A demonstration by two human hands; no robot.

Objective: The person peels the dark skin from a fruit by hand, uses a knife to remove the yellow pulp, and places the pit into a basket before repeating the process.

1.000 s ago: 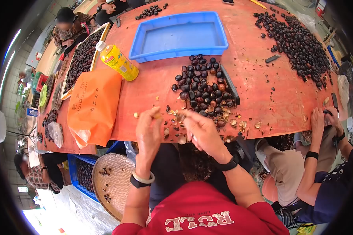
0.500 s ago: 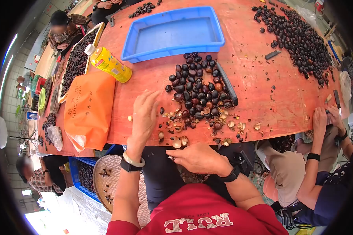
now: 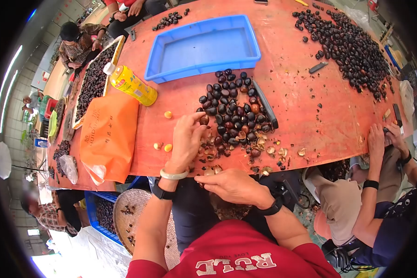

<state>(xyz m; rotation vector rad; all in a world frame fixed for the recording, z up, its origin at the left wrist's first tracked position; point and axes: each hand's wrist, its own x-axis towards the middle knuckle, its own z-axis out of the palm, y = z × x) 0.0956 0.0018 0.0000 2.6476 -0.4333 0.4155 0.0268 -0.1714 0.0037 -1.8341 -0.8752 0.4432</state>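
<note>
My left hand (image 3: pixel 186 141) reaches to the near left edge of a pile of dark glossy nuts (image 3: pixel 227 109). Its thumb and fingers are closed on a brown nut (image 3: pixel 204 120). Close to the table's front edge is my right hand (image 3: pixel 236 186), with its fingers curled together. A small dark bit shows at its fingertips, too small to name. Broken shells (image 3: pixel 259 141) lie between the pile and the edge. Left of my left hand are a yellow peeled kernel (image 3: pixel 168 114), another yellow kernel (image 3: pixel 168 147) and a paler one (image 3: pixel 157 146).
A blue tray (image 3: pixel 155 55) stands beyond the pile, with a dark bar-shaped tool (image 3: pixel 265 104) along the pile's right side. To the left are a yellow bottle (image 3: pixel 134 87) and an orange bag (image 3: pixel 107 139). More nuts (image 3: pixel 356 55) lie far right. A co-worker's hands (image 3: pixel 384 136) are at right.
My left hand has moved right to the pile and closed on a brown nut; before, its fingers were stretched out. Two yellow kernels now show where it was. My right hand has barely moved.
</note>
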